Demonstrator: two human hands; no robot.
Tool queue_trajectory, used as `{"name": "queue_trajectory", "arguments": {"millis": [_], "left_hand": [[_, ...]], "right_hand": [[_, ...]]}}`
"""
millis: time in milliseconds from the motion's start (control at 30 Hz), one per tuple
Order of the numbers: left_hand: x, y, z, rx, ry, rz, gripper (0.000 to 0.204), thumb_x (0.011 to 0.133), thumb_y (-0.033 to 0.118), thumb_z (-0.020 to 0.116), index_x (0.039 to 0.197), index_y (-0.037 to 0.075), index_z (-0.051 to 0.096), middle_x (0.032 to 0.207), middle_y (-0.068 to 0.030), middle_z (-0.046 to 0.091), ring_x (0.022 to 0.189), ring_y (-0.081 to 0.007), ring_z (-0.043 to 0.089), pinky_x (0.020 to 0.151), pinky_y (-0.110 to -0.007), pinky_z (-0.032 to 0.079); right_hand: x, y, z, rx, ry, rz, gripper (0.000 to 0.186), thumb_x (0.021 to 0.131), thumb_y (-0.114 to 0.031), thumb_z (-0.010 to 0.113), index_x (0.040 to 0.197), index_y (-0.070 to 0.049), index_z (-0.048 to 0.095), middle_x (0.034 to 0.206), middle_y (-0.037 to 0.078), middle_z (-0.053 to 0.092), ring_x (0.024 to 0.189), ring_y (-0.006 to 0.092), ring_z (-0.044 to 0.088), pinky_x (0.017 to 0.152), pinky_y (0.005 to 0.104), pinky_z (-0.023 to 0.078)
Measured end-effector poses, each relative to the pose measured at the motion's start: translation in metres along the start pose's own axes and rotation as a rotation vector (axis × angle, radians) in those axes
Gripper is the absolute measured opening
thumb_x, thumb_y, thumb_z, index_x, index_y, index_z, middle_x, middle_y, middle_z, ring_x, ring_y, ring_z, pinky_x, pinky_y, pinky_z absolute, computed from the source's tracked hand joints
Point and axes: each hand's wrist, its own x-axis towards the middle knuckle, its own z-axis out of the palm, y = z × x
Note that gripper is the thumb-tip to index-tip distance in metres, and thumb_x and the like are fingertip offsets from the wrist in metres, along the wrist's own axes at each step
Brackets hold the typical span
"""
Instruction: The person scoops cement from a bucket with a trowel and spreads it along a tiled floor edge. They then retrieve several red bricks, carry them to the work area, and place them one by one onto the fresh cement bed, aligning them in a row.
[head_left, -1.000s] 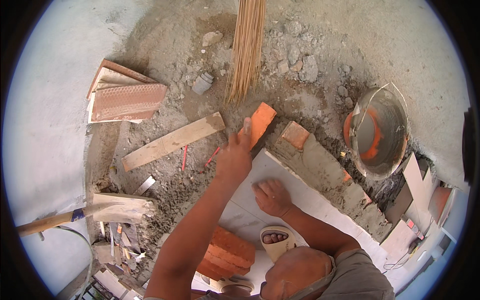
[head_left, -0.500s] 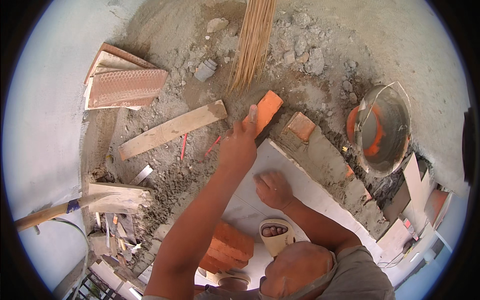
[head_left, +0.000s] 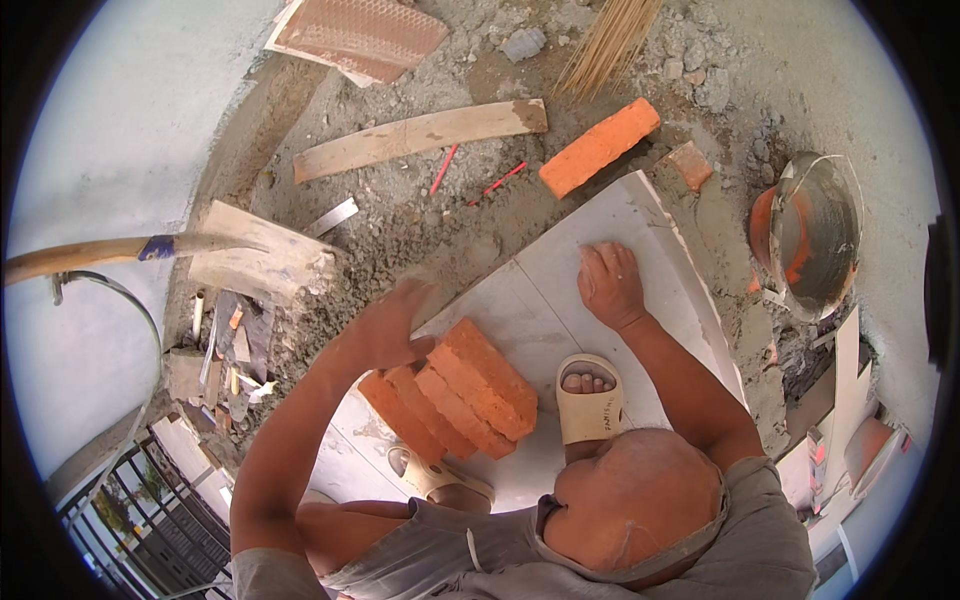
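Observation:
My left hand (head_left: 392,325) is empty, slightly blurred, with its thumb spread from the fingers. It hovers at the upper left of several orange bricks (head_left: 485,385) leaning side by side on the pale tiles (head_left: 535,320). My right hand (head_left: 612,287) leans on the tiles with its fingers curled in and nothing visible in them. Beyond the tile edge, a single orange brick (head_left: 600,148) lies on grey mortar, apart from both hands. A mortar-smeared brick end (head_left: 690,166) shows at the head of the mortar bed (head_left: 715,225) on the right.
A bucket (head_left: 815,240) containing grey mortar lies tilted at the right. Ahead are a wooden board (head_left: 420,135), a straw broom (head_left: 610,45) and stacked tiles (head_left: 365,35). A wooden-handled tool (head_left: 110,255) reaches in at left. My sandalled foot (head_left: 590,400) stands near the bricks.
My left hand has let go of the orange brick, now lying on the mortar, and has come back toward the leaning bricks. The view has shifted; my right hand stays on the tiles.

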Motion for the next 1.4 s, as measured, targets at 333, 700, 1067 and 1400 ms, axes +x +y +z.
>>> {"name": "queue_trajectory", "arguments": {"millis": [333, 700, 1067, 1400], "left_hand": [[-0.052, -0.048, 0.057, -0.306, -0.132, -0.054, 0.09, 0.072, 0.049, 0.079, 0.142, 0.004, 0.045, 0.138, -0.0216, 0.051, 0.127, -0.0338, 0.05, 0.105, -0.04, 0.04], [-0.036, -0.053, 0.101, -0.442, -0.007, 0.042, 0.081, 0.076, 0.049, 0.077, 0.136, 0.002, 0.051, 0.126, -0.0205, 0.062, 0.118, -0.0331, 0.058, 0.1, -0.04, 0.045], [-0.042, -0.027, 0.076, -0.483, -0.002, -0.023, 0.1, 0.074, 0.044, 0.079, 0.147, -0.004, 0.031, 0.141, -0.0239, 0.048, 0.121, -0.0347, 0.056, 0.1, -0.04, 0.046], [-0.031, -0.029, 0.017, -0.169, 0.431, 0.249, 0.093, 0.074, 0.029, 0.078, 0.15, 0.007, 0.03, 0.142, -0.0216, 0.046, 0.121, -0.0358, 0.055, 0.101, -0.044, 0.046]], "right_hand": [[-0.021, -0.136, -0.055, 0.585, -0.873, 0.17, 0.09, 0.073, -0.058, 0.077, 0.132, 0.001, 0.044, 0.119, 0.022, 0.056, 0.104, 0.0384, 0.061, 0.087, 0.0457, 0.049], [-0.029, -0.175, -0.048, 0.449, -0.985, 0.276, 0.088, 0.07, -0.047, 0.077, 0.131, 0.006, 0.041, 0.114, 0.03, 0.059, 0.102, 0.0415, 0.062, 0.09, 0.0453, 0.049], [-0.019, -0.187, -0.071, 0.32, -0.85, 0.329, 0.07, 0.073, -0.032, 0.066, 0.126, 0.007, 0.042, 0.098, 0.031, 0.065, 0.093, 0.0454, 0.064, 0.083, 0.0489, 0.05], [0.122, -0.155, -0.109, -0.123, -0.968, -0.446, 0.071, 0.078, -0.02, 0.066, 0.141, -0.001, 0.039, 0.108, 0.023, 0.065, 0.097, 0.0405, 0.062, 0.085, 0.0482, 0.048]]}}
